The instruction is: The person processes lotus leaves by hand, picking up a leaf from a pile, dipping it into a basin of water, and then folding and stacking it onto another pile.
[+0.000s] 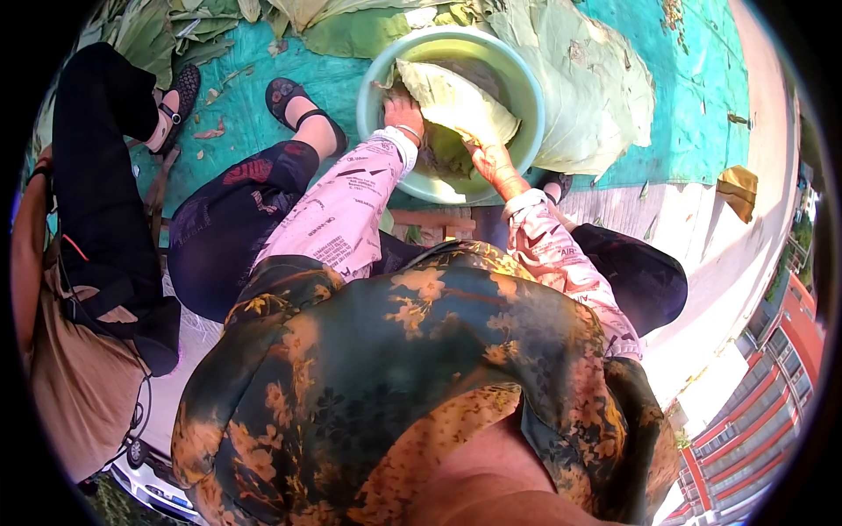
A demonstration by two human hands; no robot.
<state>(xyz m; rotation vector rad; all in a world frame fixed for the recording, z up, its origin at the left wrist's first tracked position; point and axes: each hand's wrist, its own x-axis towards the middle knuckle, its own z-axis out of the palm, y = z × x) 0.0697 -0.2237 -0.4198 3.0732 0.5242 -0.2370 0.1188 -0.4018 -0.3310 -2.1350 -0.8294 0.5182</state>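
Observation:
A folded, pale yellow-green leaf (456,98), broad like a lotus leaf, is held over a round light-green basin (524,74) between my knees. At the leaf's left end, my left hand (403,116) is closed on it, the fingertips partly hidden. My right hand (495,167) pinches the lower right edge between thumb and fingers, reaching in over the near rim. Beneath the leaf, dark, murky water or wet matter shows in the basin.
Large flattened leaves (592,83) lie right of the basin, and more are heaped at the upper left (145,44). All rest on a green tarp (702,96). A person in dark trousers (101,175) sits at my left. A brown scrap (737,193) lies at the right.

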